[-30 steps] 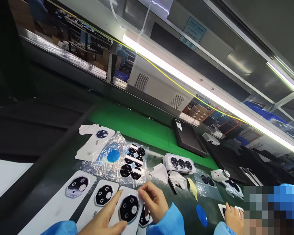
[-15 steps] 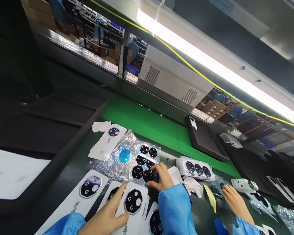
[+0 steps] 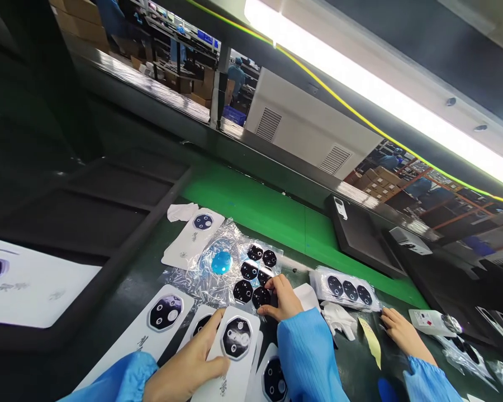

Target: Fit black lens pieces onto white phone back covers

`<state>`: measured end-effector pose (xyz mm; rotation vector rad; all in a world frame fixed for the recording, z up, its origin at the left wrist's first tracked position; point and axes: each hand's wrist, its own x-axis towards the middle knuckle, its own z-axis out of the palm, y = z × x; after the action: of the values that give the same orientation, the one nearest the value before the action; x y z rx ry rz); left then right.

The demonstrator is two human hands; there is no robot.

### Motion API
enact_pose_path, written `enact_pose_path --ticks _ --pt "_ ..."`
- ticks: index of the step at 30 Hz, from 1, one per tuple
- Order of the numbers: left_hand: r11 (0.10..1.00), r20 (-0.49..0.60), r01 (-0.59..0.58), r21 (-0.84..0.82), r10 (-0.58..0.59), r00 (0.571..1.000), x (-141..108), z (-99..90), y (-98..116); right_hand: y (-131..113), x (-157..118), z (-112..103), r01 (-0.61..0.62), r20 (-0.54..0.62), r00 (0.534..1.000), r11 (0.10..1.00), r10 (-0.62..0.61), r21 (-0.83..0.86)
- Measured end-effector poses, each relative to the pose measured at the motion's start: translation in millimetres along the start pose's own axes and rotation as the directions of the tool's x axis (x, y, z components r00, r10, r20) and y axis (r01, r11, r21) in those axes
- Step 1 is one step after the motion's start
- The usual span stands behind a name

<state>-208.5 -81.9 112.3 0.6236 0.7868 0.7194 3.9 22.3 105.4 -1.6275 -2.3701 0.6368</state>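
Observation:
My left hand (image 3: 193, 357) grips a white phone back cover (image 3: 222, 374) with a black octagonal camera lens plate (image 3: 236, 338), thumb on its face. My right hand (image 3: 284, 298) is over a clear sheet of shiny black lens plates (image 3: 243, 291). Its thumb and fingers close around the edges of the lower right lens plate (image 3: 260, 297), which still lies among the others. Beside the sheet, a round blue piece (image 3: 221, 262) rests on crinkled clear plastic (image 3: 205, 282). More white covers lie under and beside my left hand, one with a lens plate (image 3: 274, 379).
Another person's hand (image 3: 402, 332) touches the bench at right, near a stack of bagged lens plates (image 3: 347, 287). White gloves (image 3: 338, 319), a yellow paper strip (image 3: 369, 341) and a white bottle (image 3: 431, 322) lie around it. Black trays (image 3: 362, 243) stand behind; a raised frame (image 3: 138, 245) borders the left.
The view has shifted slightly, showing more at left. The other person's hand has moved toward the bagged stack. My left hand has tilted the cover a little; my right hand stays at the same lens plate.

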Motion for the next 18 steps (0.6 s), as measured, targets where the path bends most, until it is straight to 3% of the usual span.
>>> enact_pose_path --ticks 6,10,18 --pt "0.999 -0.028 0.004 0.038 -0.002 1.0 -1 1.5 3 1 -1 2 -0.004 -0.021 1.0 1.0 0.005 0.027" --pt "0.996 -0.085 -0.003 0.086 0.011 0.996 0 1.6 2 -2 -7 6 -0.008 -0.093 0.996 0.999 0.012 0.042" --pt "0.993 -0.064 -0.02 0.115 0.028 0.998 3 0.6 4 -8 -12 23 0.011 -0.232 0.973 0.998 0.004 0.061"
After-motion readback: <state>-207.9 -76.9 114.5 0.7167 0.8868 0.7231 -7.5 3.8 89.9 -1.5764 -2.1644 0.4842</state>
